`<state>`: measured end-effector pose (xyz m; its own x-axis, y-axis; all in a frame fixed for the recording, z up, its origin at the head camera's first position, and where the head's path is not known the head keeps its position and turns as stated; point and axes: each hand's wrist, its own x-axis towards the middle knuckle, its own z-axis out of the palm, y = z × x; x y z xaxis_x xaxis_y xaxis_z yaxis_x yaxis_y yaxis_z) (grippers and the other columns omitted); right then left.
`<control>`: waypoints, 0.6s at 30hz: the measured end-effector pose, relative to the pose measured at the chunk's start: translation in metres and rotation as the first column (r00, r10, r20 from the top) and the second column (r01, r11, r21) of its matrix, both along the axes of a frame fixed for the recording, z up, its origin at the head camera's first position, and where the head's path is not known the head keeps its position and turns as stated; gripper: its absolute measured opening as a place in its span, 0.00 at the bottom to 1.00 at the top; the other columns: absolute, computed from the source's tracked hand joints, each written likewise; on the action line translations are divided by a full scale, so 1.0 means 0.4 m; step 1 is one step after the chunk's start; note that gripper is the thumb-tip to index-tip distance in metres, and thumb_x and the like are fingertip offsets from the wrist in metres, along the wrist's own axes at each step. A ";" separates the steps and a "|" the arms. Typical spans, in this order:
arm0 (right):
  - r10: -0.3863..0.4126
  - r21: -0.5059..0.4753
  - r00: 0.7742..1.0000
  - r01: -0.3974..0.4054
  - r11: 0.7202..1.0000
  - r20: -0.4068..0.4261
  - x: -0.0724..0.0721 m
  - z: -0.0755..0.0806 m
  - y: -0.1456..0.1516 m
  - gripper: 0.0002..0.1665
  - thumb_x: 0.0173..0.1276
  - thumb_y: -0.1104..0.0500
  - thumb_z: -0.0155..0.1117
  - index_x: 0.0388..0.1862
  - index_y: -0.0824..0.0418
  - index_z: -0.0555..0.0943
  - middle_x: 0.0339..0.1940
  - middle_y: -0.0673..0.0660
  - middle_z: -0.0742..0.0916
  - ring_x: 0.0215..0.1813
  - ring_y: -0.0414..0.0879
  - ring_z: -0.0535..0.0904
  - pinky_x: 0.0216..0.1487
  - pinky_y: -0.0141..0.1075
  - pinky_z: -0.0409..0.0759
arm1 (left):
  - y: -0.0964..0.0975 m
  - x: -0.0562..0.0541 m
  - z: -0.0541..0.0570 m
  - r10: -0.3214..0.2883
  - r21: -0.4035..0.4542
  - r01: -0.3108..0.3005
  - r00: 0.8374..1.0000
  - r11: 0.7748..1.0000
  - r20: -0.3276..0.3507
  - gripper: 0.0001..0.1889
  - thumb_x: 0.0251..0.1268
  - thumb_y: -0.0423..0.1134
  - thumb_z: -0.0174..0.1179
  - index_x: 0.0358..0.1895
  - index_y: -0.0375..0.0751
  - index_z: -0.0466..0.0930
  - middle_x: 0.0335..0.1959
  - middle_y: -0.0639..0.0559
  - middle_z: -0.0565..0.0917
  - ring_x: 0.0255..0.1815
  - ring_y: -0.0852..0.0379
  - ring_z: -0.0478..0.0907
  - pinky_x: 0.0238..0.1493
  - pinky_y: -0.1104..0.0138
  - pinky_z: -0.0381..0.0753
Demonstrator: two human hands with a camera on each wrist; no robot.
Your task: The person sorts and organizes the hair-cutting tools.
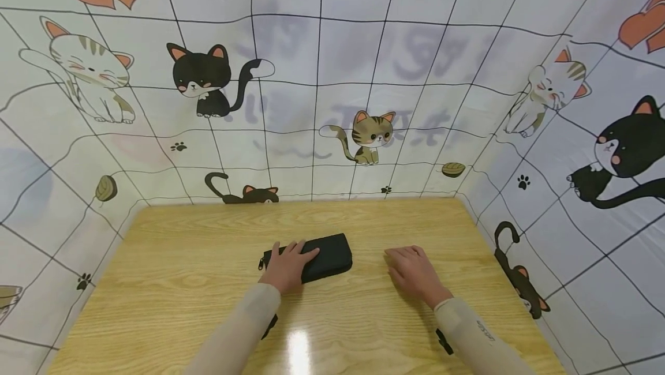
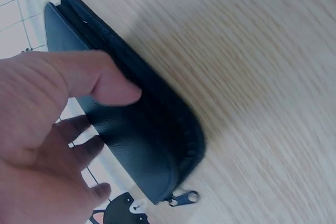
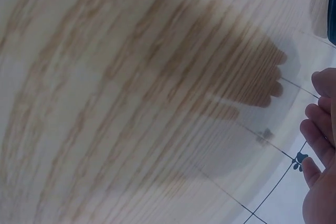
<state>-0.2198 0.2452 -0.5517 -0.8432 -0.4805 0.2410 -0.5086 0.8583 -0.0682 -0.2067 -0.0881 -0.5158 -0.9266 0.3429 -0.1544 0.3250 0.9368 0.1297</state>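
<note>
A black zip-around wallet (image 1: 328,255) lies on the wooden table, slightly turned, its zip pull (image 2: 185,198) hanging at the left end. My left hand (image 1: 287,265) rests over the wallet's left part with fingers spread. In the left wrist view, the thumb (image 2: 113,80) crosses toward the zipped edge, and the other fingers reach the opposite side of the smooth cover. To the right of the wallet and apart from it, my right hand (image 1: 414,274) stays low over the table, fingers loosely bent and holding nothing. Its fingers (image 3: 317,129) show at the right wrist view's edge.
The light wooden table (image 1: 182,271) ends at a white grid-patterned cloth wall (image 1: 291,150) printed with cats, paw prints and hearts. The same cloth rises at both sides. A bright glare spot (image 1: 298,349) lies on the near table surface.
</note>
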 end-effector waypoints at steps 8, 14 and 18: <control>0.011 -0.012 1.000 -0.011 1.000 -0.006 -0.002 -0.001 0.002 0.26 0.64 0.55 0.68 0.60 0.59 0.79 0.56 0.56 0.86 0.57 0.53 0.81 0.62 0.53 0.71 | -0.015 -0.011 -0.012 -0.054 -0.063 0.050 0.997 0.997 -0.062 0.39 0.62 0.30 0.64 0.73 0.65 0.63 0.77 0.49 0.61 0.77 0.48 0.60 0.75 0.40 0.51; 0.018 -0.030 1.000 -0.018 0.999 -0.010 -0.007 -0.007 0.002 0.26 0.64 0.56 0.69 0.61 0.59 0.79 0.56 0.56 0.86 0.57 0.53 0.81 0.61 0.53 0.71 | -0.026 -0.014 -0.023 -0.090 -0.103 0.080 0.991 0.991 -0.102 0.38 0.63 0.32 0.64 0.74 0.65 0.62 0.77 0.50 0.62 0.76 0.50 0.61 0.75 0.41 0.54; 0.020 -0.018 1.000 -0.021 1.000 -0.022 -0.010 -0.009 0.003 0.26 0.64 0.55 0.69 0.61 0.59 0.79 0.56 0.56 0.86 0.57 0.53 0.81 0.61 0.53 0.71 | -0.049 -0.013 -0.036 -0.087 -0.038 0.083 0.990 0.996 -0.112 0.37 0.62 0.33 0.64 0.74 0.61 0.62 0.76 0.49 0.63 0.76 0.48 0.61 0.75 0.41 0.54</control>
<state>-0.2236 0.2466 -0.5554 -0.8276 -0.4931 0.2683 -0.5277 0.8464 -0.0720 -0.2119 -0.1079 -0.5303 -0.9065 0.4175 -0.0629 0.4144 0.9083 0.0565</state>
